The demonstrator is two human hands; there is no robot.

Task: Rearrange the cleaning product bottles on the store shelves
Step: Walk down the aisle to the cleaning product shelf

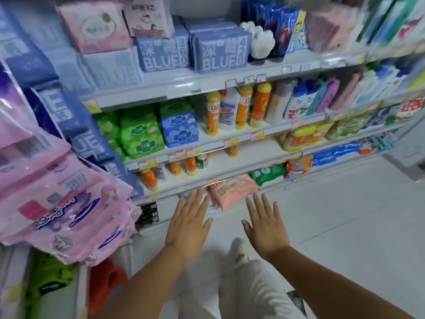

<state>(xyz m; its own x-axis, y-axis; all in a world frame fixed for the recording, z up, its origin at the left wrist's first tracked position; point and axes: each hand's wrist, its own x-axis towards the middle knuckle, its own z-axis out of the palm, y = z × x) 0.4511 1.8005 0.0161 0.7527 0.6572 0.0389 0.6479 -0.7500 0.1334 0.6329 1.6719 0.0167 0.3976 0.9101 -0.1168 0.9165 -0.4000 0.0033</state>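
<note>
— While the bottles [232,109] stand mid-frame on the second shelf [230,140], what are your hands doing?
— My left hand [187,226] and right hand [264,229] hover lower centre, fingers spread, holding nothing, near a pink pack [232,189].

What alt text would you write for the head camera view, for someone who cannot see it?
Two bare, empty hands, left hand and right hand, reach with fingers spread toward store shelves. Orange-and-yellow bottles stand on a middle shelf beside green packs; a pink pack lies on the lowest shelf.
</note>
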